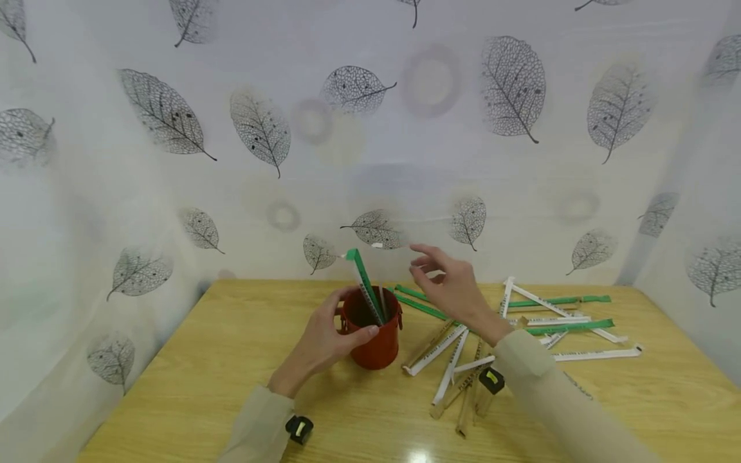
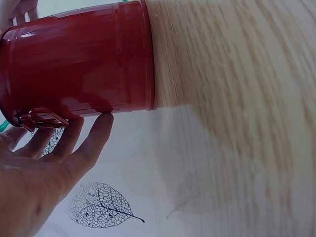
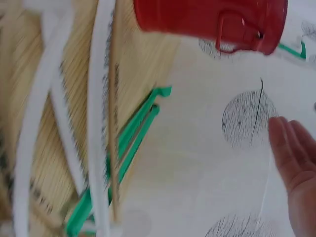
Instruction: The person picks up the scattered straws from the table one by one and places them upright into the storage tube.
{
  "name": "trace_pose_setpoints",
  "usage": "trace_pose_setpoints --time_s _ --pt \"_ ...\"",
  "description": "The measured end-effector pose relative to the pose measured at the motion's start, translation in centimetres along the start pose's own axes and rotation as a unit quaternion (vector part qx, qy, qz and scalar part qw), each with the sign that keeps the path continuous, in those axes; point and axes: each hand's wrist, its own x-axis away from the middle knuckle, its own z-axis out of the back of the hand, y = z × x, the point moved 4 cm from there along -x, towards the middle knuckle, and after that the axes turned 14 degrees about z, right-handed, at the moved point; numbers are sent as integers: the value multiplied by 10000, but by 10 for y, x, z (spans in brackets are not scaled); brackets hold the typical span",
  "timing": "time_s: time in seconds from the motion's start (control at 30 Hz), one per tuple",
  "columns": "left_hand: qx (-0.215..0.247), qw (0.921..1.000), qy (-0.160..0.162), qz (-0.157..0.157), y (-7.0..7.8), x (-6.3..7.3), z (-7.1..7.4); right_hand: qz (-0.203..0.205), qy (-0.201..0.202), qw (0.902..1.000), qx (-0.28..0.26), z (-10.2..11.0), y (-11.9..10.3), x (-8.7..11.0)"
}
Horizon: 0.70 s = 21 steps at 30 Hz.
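Observation:
A small red metal bucket (image 1: pixel 376 352) with side handles stands upright on the table. My left hand (image 1: pixel 324 337) grips its left side, the thumb at the near rim and the fingers around the far side; the left wrist view shows those fingers (image 2: pixel 94 143) against the wall. A green-and-white paper-wrapped straw (image 1: pixel 367 286) leans in the bucket with its bent top end above the rim. Beside it a thinner pale stick-like item (image 1: pixel 381 302) also shows. My right hand (image 1: pixel 448 283) hovers right of and above the bucket, fingers loosely bent and holding nothing visible.
Green straws (image 1: pixel 570 327), white straws (image 1: pixel 599 354) and brown straws (image 1: pixel 465 405) in printed wrappers lie in a loose, crossing pile right of the bucket, partly under my right forearm. A leaf-patterned cloth (image 1: pixel 405 161) hangs behind the wooden table (image 1: pixel 231 360).

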Motion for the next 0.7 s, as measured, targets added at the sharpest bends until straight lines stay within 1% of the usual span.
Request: trace_pose_setpoints --time_s 0.1,0.17,0.23,0.33,0.4,0.5,0.6,0.7 --pt "-59 10000 64 -15 -1 0 1 -475 -206 9970 577 19 12 11" --pt "-116 9999 91 -32 -1 -1 1 -856 -475 9911 898 32 21 22" --pt "-118 9999 74 -40 -1 -1 0 -1154 -881 9837 1062 45 30 35" --pt "-54 10000 18 -36 0 -1 0 -1377 -1541 9726 1062 62 38 53" --pt "-5 10000 -2 -20 0 -1 0 -1385 -1977 9655 977 70 39 64" --pt "10 10000 -2 -20 0 -1 0 -1211 -2504 9573 795 76 35 77" --pt "5 10000 4 -13 -1 -1 0 -882 -2926 9511 441 72 26 87" --pt "-52 10000 6 18 -2 -2 0 -518 -3201 9459 91 63 14 93"
